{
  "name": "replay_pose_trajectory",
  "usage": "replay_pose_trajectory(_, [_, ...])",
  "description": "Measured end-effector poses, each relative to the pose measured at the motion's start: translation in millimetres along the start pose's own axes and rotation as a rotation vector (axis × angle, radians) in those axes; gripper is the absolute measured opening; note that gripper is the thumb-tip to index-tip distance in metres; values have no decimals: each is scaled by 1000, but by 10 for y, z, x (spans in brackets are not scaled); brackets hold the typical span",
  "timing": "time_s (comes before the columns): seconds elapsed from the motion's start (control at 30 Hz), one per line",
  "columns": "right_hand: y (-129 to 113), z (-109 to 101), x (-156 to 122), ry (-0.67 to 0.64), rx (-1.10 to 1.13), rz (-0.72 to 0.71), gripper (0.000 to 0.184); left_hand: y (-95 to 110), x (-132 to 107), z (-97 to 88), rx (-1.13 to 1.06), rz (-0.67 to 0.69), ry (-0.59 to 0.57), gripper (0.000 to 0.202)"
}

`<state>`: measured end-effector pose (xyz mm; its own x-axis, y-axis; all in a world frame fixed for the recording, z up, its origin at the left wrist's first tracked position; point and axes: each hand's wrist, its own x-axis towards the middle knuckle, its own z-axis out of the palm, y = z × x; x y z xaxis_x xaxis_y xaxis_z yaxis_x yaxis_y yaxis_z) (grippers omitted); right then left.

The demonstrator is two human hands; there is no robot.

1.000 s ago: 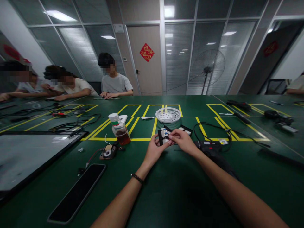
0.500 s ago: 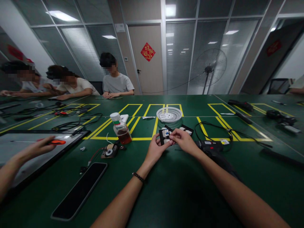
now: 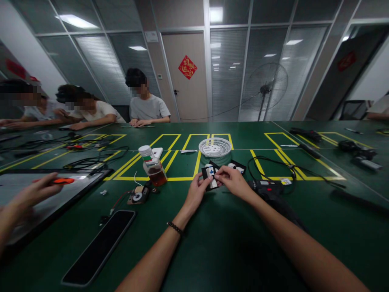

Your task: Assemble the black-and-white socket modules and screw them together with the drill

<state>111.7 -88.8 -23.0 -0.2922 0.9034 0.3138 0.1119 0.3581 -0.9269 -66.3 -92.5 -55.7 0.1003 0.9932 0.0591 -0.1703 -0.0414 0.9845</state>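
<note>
We seem to be in a fine handling step: near the middle of the frame, the small black-and-white piece (image 3: 209,172) is raised just above the surface (image 3: 212,251) between our two hands. Our left hand (image 3: 198,187) is clamped on it, thumb across the near face, fingers behind. Our right hand (image 3: 233,181) has its thumb and fingertips pinched together at the piece's right edge, as if working a small part there. The next move, we judge, calls for a steady left hold and light, exact pressure from the right fingertips.

Much is hard for us to make out. The right fingers cover one side of the piece, and what they pinch is too small to tell. The left fingers behind it are mostly hidden. A similar dark piece (image 3: 240,166) just beyond the right hand is partly covered by it. The black power tool (image 3: 267,187) at right of centre is partly hidden by our right forearm. At the left edge, a co-worker's hand (image 3: 38,190) with an orange-handled tool (image 3: 63,181) is cut off at the arm.
</note>
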Motion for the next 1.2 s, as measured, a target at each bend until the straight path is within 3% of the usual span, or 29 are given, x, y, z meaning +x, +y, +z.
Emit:
replay_pose_trajectory(0.4, [37, -67, 5, -49, 372, 264, 27, 41, -14, -2, -95, -82, -101, 49])
replay_pose_trajectory(0.9, [-25, -1, -5, 38, 264, 217, 26, -29, -9, 34, -97, -55, -65, 51])
replay_pose_trajectory(1.2, [-24, 50, -7, 88, 243, 182, 29, 55, -41, 35, -46, 9, -49, 50])
